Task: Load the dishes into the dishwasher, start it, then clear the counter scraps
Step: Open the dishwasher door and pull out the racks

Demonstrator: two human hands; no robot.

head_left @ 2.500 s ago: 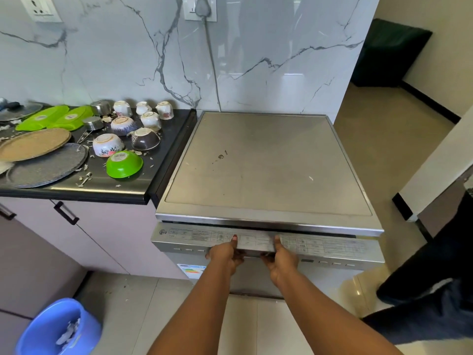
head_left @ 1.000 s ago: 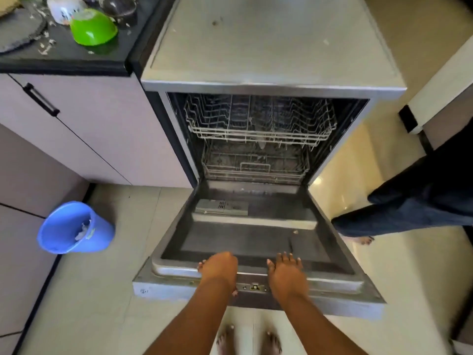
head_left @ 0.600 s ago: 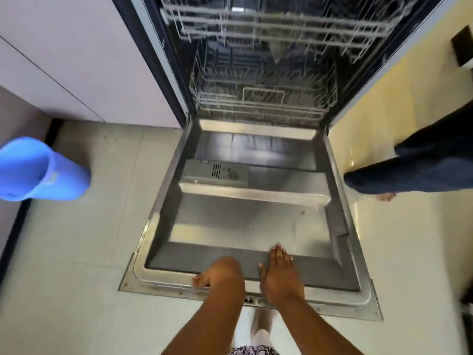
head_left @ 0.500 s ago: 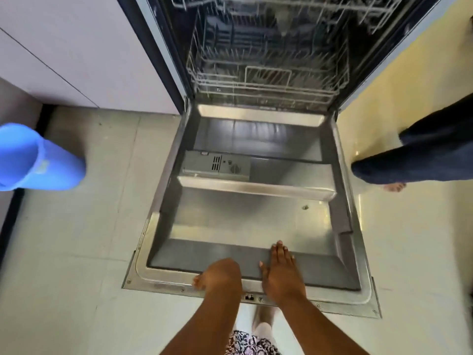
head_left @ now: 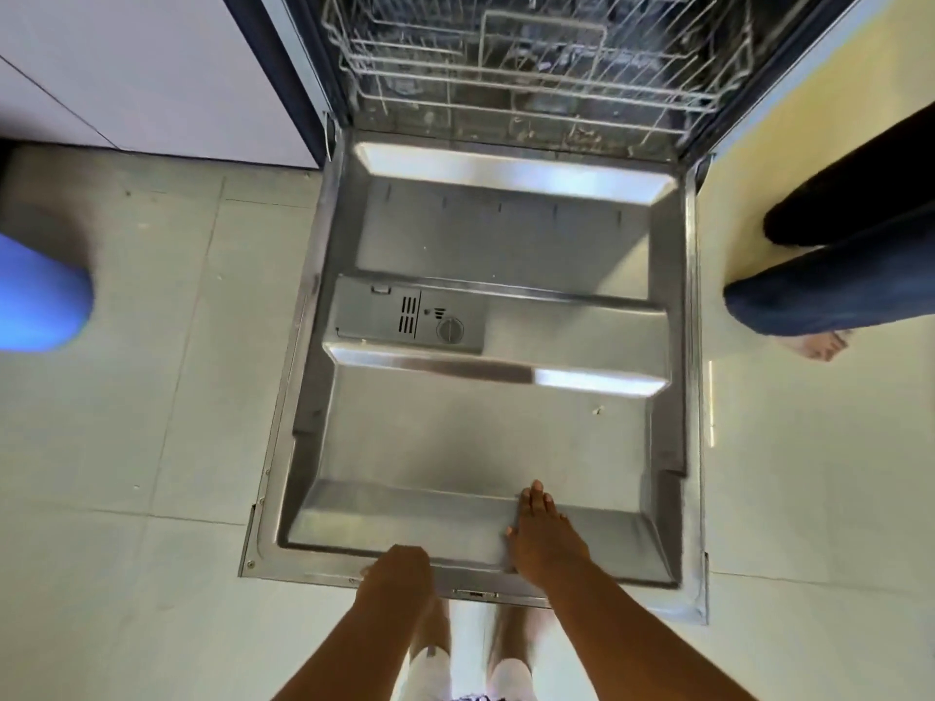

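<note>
Dishwasher door (head_left: pixel 485 437): lay fully lowered; wire racks (head_left: pixel 531 68) held no dishes; dishes out of view; loading, starting and scrap clearing all judged outstanding; right hand (head_left: pixel 544 541) flat, fingers straight, on door; left hand (head_left: pixel 397 574) at front edge, fingers hidden, grip undeterminable.

Pale tiled floor (head_left: pixel 152 473), white cabinet front (head_left: pixel 167 68) at upper left, blurred blue bin (head_left: pixel 40 301) at the left edge, a second person's dark trouser legs (head_left: pixel 850 265) and bare foot (head_left: pixel 822 344) at right.
</note>
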